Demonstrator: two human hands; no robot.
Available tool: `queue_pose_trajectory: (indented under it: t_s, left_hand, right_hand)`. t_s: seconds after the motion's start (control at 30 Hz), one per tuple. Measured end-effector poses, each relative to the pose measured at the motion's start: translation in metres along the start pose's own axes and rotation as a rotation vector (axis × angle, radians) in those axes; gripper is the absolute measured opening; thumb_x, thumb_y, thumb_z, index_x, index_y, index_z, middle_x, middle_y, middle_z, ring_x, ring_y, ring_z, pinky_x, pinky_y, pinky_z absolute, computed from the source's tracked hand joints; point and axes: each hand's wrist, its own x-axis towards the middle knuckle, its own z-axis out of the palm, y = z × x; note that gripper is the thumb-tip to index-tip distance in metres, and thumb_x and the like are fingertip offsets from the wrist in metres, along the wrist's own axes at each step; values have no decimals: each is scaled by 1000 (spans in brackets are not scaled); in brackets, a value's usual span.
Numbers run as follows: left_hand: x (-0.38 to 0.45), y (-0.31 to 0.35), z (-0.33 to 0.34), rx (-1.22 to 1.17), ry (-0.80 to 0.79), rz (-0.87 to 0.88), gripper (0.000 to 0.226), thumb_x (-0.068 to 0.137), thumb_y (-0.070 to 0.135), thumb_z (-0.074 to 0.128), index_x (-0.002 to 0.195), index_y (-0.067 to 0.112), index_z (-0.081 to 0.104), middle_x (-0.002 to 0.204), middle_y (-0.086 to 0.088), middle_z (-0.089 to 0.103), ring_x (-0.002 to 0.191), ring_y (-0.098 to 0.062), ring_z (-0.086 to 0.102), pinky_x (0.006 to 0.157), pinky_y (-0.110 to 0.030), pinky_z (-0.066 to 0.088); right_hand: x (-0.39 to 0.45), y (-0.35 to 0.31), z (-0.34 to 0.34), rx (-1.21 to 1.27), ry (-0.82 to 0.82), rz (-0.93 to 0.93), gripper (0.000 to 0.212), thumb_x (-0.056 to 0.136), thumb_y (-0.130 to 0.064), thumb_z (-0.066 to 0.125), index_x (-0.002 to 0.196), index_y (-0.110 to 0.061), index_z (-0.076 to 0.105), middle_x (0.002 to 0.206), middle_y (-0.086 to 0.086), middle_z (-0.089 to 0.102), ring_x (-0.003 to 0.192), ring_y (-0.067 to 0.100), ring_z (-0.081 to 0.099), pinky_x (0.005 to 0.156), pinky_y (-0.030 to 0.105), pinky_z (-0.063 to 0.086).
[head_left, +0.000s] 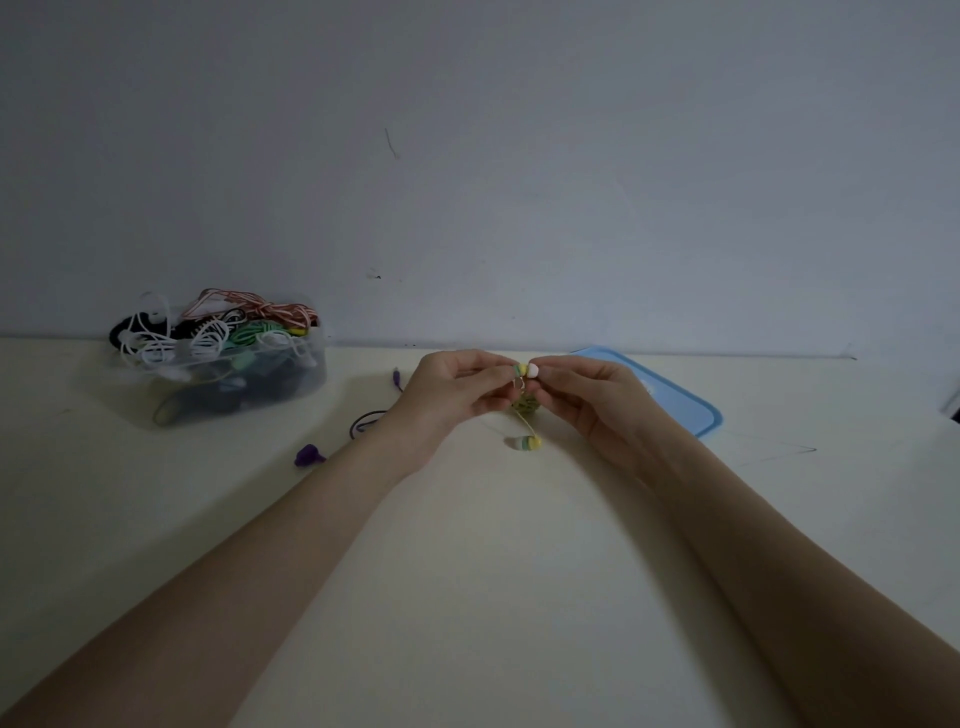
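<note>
Both my hands meet above the middle of the cream table (467, 545). My left hand (449, 402) and my right hand (592, 402) together pinch a yellow-green earphone set: one earbud (525, 370) with a pale tip sits between the fingertips of both hands. A small coil of its yellow-green cable (524, 404) is bunched between the two hands, partly hidden by the fingers. The second earbud (524, 443) hangs on a short yellow cable below the hands, close to the table.
A clear plastic box (244, 379) stuffed with white, green, black and red-white cables stands at the back left by the wall. Its blue lid (685, 402) lies behind my right hand. A purple earphone cable (363, 421) and purple earbud (309, 455) lie left of my left wrist.
</note>
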Motion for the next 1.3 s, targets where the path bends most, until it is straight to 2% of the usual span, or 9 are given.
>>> queue_pose_trajectory:
  t_s: [0.23, 0.43, 0.57, 0.77, 0.87, 0.93, 1.07, 1.2, 1.3]
  left_hand:
    - [0, -2, -1, 59, 2, -3, 9, 87, 1, 59, 83, 4, 66, 69, -4, 66, 64, -8, 63, 68, -16, 54]
    - [1, -3, -2, 100, 6, 19, 7, 85, 0, 61, 82, 5, 65, 67, -4, 67, 61, -6, 64, 67, -15, 54]
    - [1, -2, -2, 158, -9, 59, 7, 83, -2, 63, 83, 5, 66, 74, -8, 66, 60, -4, 64, 65, -14, 53]
    - [3, -1, -4, 257, -36, 141, 8, 82, -4, 63, 88, 1, 66, 72, -3, 66, 62, -1, 64, 63, -12, 49]
    - [2, -2, -4, 311, -61, 159, 9, 82, -2, 64, 86, 6, 67, 72, 2, 67, 62, 2, 63, 64, -9, 47]
    - [2, -3, -2, 280, -64, 154, 8, 83, -1, 63, 89, 3, 67, 74, 1, 67, 64, 1, 63, 66, -9, 48]
    - [3, -6, -4, 42, -52, 58, 10, 85, -1, 60, 93, 0, 66, 75, -2, 70, 70, -5, 66, 70, -13, 51]
    - [3, -9, -6, 27, -54, 11, 11, 86, -1, 59, 93, 0, 67, 74, 1, 71, 69, -5, 66, 69, -13, 52]
    - [3, -9, -6, 44, -48, 11, 10, 86, 0, 60, 91, 2, 68, 75, -2, 71, 71, -7, 66, 71, -14, 53]
  right_hand:
    - [-1, 0, 2, -5, 39, -19, 15, 87, 8, 52, 89, 2, 65, 71, 7, 71, 68, 11, 69, 66, 15, 54]
    - [-1, 0, 0, -66, 22, -33, 13, 85, 7, 55, 87, 2, 67, 72, 8, 71, 68, 12, 68, 68, 17, 55]
    - [0, 1, -2, -116, 14, -42, 21, 84, 8, 56, 76, -2, 73, 72, 10, 70, 67, 12, 67, 69, 17, 54]
    - [0, 0, -2, -126, -2, -24, 24, 86, 8, 54, 76, -1, 73, 76, 9, 72, 72, 12, 68, 72, 17, 55]
    - [-2, 0, -2, -121, -28, 12, 33, 86, 9, 51, 68, -5, 75, 76, 7, 73, 73, 11, 69, 70, 15, 55]
    - [-3, -1, -3, -97, -40, 30, 31, 87, 8, 50, 70, -2, 75, 77, 8, 73, 74, 10, 69, 70, 14, 55]
    - [-1, -3, -3, -69, -48, 34, 17, 88, 5, 50, 89, 7, 67, 84, 12, 72, 79, 12, 70, 73, 15, 54]
    - [0, 1, -3, -55, -28, 51, 17, 84, 5, 55, 79, 3, 71, 81, 13, 72, 76, 14, 70, 70, 16, 55]
    - [1, 1, -3, -68, -6, 40, 11, 84, 5, 56, 85, 5, 66, 81, 13, 71, 75, 15, 70, 70, 16, 55]
